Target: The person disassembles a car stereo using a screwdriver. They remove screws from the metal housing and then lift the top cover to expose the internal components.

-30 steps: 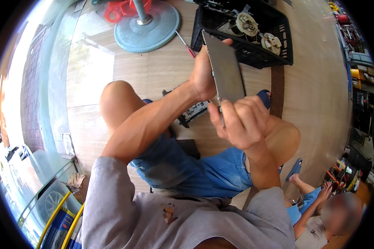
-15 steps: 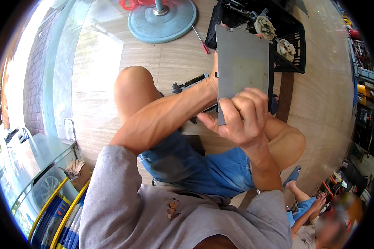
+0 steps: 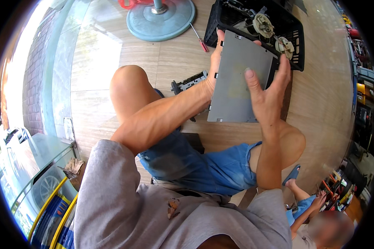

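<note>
A flat grey metal panel (image 3: 237, 83) with small tabs along its edges and a black strip on its right side is held up over my knees. My left hand (image 3: 215, 64) is closed round its left edge, with most of the fingers hidden behind it and fingertips showing at the top edge. My right hand (image 3: 268, 93) lies over the panel's right part, fingers apart. Its thumb extends over the grey face, and the other fingers point up along the black side. Whether the thumb presses on the metal, I cannot tell.
A black crate (image 3: 297, 39) with round white-and-metal parts stands beyond the panel. A red-handled screwdriver (image 3: 202, 45) lies beside a round pale-blue base (image 3: 160, 20). A black mechanical part (image 3: 190, 82) is on the floor under my left forearm. Another person (image 3: 305, 207) sits at lower right.
My right hand has let go of the panel's near edge and moved up to its right side, fingers spreading. The panel has turned slightly, its near end swinging left.
</note>
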`<action>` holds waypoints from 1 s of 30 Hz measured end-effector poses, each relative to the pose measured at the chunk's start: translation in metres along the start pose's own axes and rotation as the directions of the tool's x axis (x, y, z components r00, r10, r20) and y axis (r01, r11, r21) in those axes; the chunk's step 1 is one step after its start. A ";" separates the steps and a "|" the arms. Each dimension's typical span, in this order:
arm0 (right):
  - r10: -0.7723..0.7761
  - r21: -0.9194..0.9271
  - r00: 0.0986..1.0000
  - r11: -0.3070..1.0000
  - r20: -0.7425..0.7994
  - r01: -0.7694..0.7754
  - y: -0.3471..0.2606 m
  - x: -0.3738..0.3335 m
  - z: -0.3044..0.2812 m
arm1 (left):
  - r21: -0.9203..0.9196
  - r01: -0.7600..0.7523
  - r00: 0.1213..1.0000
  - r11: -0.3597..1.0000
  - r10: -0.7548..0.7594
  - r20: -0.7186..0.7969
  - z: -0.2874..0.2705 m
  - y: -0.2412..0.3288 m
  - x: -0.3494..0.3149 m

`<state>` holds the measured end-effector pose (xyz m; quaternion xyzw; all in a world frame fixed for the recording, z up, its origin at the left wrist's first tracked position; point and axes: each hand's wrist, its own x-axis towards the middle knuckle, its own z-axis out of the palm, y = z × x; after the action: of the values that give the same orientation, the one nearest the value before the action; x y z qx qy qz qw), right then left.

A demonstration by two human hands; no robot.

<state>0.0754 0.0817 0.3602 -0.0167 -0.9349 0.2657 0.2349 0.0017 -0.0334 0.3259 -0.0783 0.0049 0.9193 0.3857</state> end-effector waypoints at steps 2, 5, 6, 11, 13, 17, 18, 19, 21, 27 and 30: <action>0.271 0.204 0.944 0.929 0.188 -0.308 -0.001 0.008 -0.011 | 0.141 0.024 0.999 0.990 -0.019 -0.039 0.010 0.002 -0.007; 0.388 0.295 0.854 0.819 0.347 -0.492 0.010 0.007 -0.013 | 0.276 0.020 0.997 0.961 0.000 -0.072 0.002 0.001 -0.009; 0.441 0.312 0.781 0.741 0.441 -0.595 0.010 0.008 -0.015 | 0.276 0.022 0.998 0.961 -0.003 -0.070 0.000 0.002 -0.010; 0.532 0.658 0.781 0.466 0.327 -0.592 0.031 0.014 -0.036 | 0.478 0.170 0.934 0.862 0.014 -0.358 0.025 0.007 -0.015; 0.543 0.677 0.798 0.487 0.259 -0.552 0.033 0.017 -0.048 | 0.485 0.196 0.927 0.852 0.001 -0.375 0.029 0.007 -0.019; 0.564 0.680 0.802 0.510 0.198 -0.527 0.041 0.029 -0.076 | 0.512 0.126 0.987 0.850 -0.056 -0.150 0.012 0.015 -0.012; 0.557 0.713 0.809 0.490 0.186 -0.502 0.043 0.030 -0.081 | 0.508 0.141 0.986 0.850 -0.076 -0.148 0.009 0.021 -0.015; 0.632 0.734 0.766 0.463 0.120 -0.497 0.044 0.029 -0.082 | 0.611 0.184 0.983 0.770 -0.128 -0.134 0.012 0.028 -0.020; 0.625 0.747 0.772 0.458 0.115 -0.482 0.050 0.028 -0.086 | 0.678 0.163 0.986 0.717 -0.127 -0.104 0.015 0.031 -0.023; 0.548 0.740 0.825 0.494 0.142 -0.456 0.060 0.028 -0.109 | 0.847 0.048 0.984 0.529 -0.172 0.052 0.019 0.032 -0.031; 0.521 0.746 0.839 0.495 0.156 -0.446 0.065 0.029 -0.114 | 0.874 0.049 0.968 0.484 -0.239 0.078 0.017 0.034 -0.034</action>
<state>0.0944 0.1978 0.4252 -0.1899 -0.6812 0.6845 0.1772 -0.0011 -0.0802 0.3459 0.2129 0.4214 0.7596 0.4474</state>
